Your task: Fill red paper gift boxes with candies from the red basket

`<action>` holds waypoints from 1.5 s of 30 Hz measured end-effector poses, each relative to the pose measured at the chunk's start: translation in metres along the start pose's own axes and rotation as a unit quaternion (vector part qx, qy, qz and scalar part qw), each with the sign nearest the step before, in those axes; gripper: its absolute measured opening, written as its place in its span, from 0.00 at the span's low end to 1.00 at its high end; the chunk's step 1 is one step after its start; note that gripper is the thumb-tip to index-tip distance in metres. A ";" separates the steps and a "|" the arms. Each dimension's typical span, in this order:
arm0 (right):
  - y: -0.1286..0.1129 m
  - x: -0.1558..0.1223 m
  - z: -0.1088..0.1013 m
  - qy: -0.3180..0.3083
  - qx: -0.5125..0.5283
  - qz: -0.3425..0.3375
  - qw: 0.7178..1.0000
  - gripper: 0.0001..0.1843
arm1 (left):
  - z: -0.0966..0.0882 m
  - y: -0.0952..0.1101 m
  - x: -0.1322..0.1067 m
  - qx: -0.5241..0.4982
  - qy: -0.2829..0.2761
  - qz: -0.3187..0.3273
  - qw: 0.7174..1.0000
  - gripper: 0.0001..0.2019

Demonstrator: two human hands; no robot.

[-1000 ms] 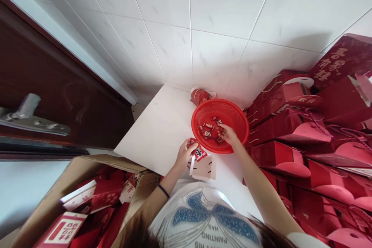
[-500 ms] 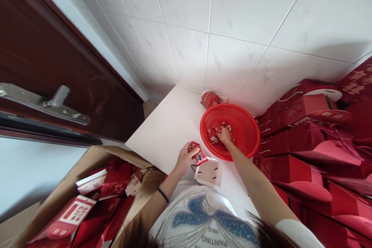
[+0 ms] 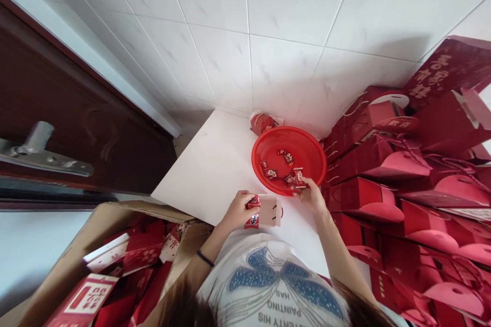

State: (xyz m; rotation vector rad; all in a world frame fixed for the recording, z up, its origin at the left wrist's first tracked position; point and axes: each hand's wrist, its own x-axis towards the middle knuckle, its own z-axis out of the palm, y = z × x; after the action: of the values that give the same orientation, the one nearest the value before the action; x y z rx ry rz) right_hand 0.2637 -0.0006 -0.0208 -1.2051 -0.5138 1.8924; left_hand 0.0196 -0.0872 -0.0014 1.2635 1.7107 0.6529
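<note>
My left hand (image 3: 238,210) is closed on a red candy packet (image 3: 252,222) with white and dark lettering. The packet lies against the left side of a small open gift box (image 3: 269,209), whose pale inside faces up. Between the fingertips of my right hand (image 3: 312,196) is a small red wrapped candy (image 3: 298,177), held over the near rim of a red plastic basket (image 3: 312,150). Several more wrapped candies (image 3: 287,158) lie scattered at the bottom of this basket.
The white table (image 3: 195,163) meets a tiled wall. Behind the basket lies a red bundle (image 3: 263,122). Stacked red gift boxes (image 3: 372,196) crowd the right side. A cardboard carton (image 3: 115,208) of folded red boxes stands at left, below a dark door (image 3: 88,97).
My right hand has come up out of the basket's middle toward me with a candy. My left hand has brought its packet down to the gift box. The view has shifted to the right.
</note>
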 end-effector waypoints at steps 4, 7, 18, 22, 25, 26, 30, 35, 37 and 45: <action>0.008 -0.029 0.009 -0.010 0.036 0.040 0.999 0.17 | 0.000 -0.001 0.000 0.064 -0.060 -0.008 0.996 0.08; 0.011 -0.045 0.016 -0.037 -0.012 0.016 0.999 0.15 | -0.001 -0.001 0.002 0.062 -0.110 -0.041 0.991 0.06; 0.025 -0.048 0.041 -0.085 -0.494 -0.110 0.858 0.16 | -0.008 -0.004 0.018 0.023 -0.087 0.021 0.996 0.10; 0.035 -0.048 0.045 -0.032 -0.486 -0.150 0.861 0.17 | -0.011 -0.011 0.015 -0.003 -0.076 0.025 0.997 0.12; 0.040 -0.050 0.048 -0.017 -0.439 -0.138 0.888 0.19 | -0.013 -0.014 0.012 -0.028 -0.059 0.015 0.998 0.13; 0.041 -0.050 0.051 -0.013 -0.436 -0.140 0.889 0.19 | -0.013 -0.015 0.011 -0.036 -0.052 0.011 0.998 0.13; 0.049 -0.047 0.063 -0.027 -0.452 -0.162 0.877 0.19 | -0.015 -0.015 0.007 -0.073 -0.037 -0.004 0.997 0.13; 0.057 -0.040 0.055 -0.007 -0.398 -0.174 0.901 0.18 | -0.019 -0.013 0.002 -0.097 -0.005 -0.008 0.995 0.11; 0.057 -0.040 0.047 -0.019 -0.366 -0.174 0.914 0.20 | -0.019 -0.012 0.000 -0.134 0.001 -0.004 0.991 0.13; 0.061 -0.054 0.056 -0.144 -0.273 -0.140 0.941 0.32 | 0.000 0.009 -0.006 -0.265 -0.065 0.007 0.962 0.19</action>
State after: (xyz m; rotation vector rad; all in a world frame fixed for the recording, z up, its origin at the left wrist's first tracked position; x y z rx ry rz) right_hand 0.2003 -0.0745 -0.0077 -1.1114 -1.3673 1.7326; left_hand 0.0246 -0.0894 0.0073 0.9136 1.2988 0.9397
